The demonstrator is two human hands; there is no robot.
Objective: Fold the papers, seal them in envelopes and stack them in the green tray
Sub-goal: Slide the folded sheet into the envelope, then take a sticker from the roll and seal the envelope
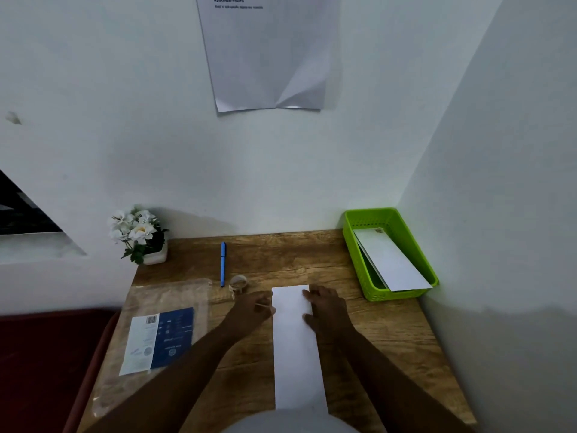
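Observation:
A long white envelope (pixel 295 354) lies lengthwise on the wooden table (pixel 374 339), running from my body to the middle. My right hand (pixel 327 310) rests flat on its far right corner, fingers spread. My left hand (pixel 253 310) is at the far left edge, fingers pinched on a thin pale strip that looks like tape. The green tray (pixel 396 295) stands at the back right corner with white envelopes (pixel 393 264) leaning inside it. A small roll of clear tape (pixel 239 281) sits just beyond my left hand.
A blue pen (pixel 223 264) lies behind the tape roll. A clear plastic packet with a blue label (pixel 162 335) covers the table's left side. A pot of white flowers (pixel 140 235) stands at the back left. Walls close off the back and right.

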